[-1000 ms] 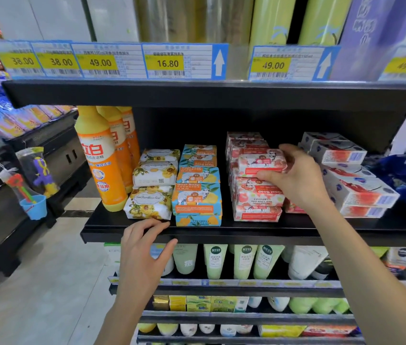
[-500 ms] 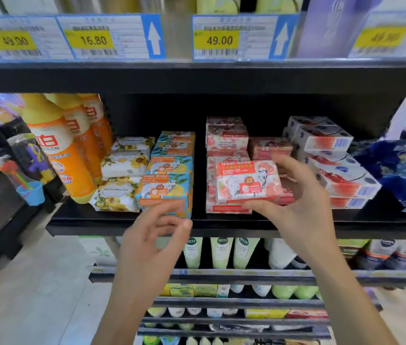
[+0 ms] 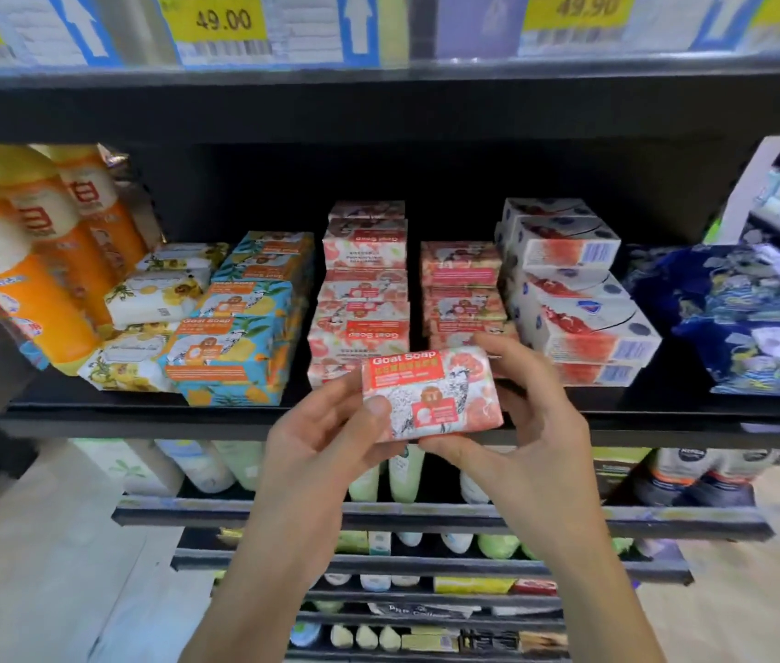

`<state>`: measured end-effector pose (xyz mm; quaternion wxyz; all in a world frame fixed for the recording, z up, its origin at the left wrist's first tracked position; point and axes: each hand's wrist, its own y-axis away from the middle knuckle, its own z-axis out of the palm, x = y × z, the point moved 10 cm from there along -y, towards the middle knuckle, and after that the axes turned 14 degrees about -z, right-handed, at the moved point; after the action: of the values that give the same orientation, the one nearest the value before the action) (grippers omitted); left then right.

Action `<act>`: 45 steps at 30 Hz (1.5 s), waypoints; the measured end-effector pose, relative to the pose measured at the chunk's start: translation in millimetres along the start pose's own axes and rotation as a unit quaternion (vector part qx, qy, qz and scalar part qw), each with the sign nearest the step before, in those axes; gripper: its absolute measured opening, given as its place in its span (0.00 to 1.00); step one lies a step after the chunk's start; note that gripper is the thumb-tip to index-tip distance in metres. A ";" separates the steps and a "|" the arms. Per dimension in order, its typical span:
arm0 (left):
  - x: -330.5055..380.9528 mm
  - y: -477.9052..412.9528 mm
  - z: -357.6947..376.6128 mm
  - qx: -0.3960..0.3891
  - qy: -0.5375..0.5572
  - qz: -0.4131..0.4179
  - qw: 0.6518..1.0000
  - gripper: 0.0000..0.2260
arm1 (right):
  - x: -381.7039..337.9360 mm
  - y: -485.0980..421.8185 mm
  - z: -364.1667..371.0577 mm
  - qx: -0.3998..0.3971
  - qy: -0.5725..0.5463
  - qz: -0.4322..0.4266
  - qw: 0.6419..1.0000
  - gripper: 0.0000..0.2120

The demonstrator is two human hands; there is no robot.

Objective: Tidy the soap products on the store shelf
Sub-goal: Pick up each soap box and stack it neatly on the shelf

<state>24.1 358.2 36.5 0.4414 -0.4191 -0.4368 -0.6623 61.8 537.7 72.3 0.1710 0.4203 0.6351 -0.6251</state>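
Note:
A pink and red Goat Soap bar (image 3: 431, 392) is held in front of the black shelf (image 3: 139, 416) edge, label facing me. My left hand (image 3: 325, 437) grips its left end, thumb on the front. My right hand (image 3: 526, 423) holds its right end and lower edge from behind. Behind it stand two stacks of the same pink soap (image 3: 364, 289), the left one taller than the right stack (image 3: 462, 289). Left of these are blue and orange soap bars (image 3: 235, 337) and white floral soap packs (image 3: 153, 299).
Orange bottles (image 3: 19, 260) stand at the shelf's far left. White and red soap boxes (image 3: 574, 299) are stacked right of the pink soap, with blue floral packs (image 3: 737, 318) beyond. Price tags (image 3: 220, 26) line the shelf above. Tubes and bottles fill lower shelves (image 3: 426, 514).
My right hand lifted one pink soap bar off the stack and drew it out toward me. My left hand rose from the shelf edge and took hold of its left end.

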 end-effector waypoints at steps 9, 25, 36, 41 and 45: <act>-20.3 1.9 16.2 0.027 -0.005 -0.002 1.000 0.16 | 36.0 21.9 -25.0 0.024 -0.150 0.169 0.974 0.30; -22.3 3.0 32.2 0.013 -0.014 0.003 1.000 0.25 | 45.7 16.9 -31.8 -0.005 -0.205 0.122 0.971 0.19; -24.7 6.3 36.4 -0.022 0.001 -0.007 1.000 0.27 | 35.8 17.4 -28.1 -0.018 -0.241 0.053 0.969 0.21; -23.5 6.8 31.3 -0.016 0.036 0.001 0.999 0.22 | 30.1 17.0 -23.3 -0.013 -0.258 0.051 0.965 0.24; -22.1 9.5 27.8 -0.010 0.034 0.008 0.999 0.22 | 31.6 21.2 -15.8 -0.022 -0.264 0.086 0.960 0.27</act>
<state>43.6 387.3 25.1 0.4572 -0.4048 -0.4112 -0.6768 63.9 559.7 37.6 0.3954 0.2897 0.5424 -0.6823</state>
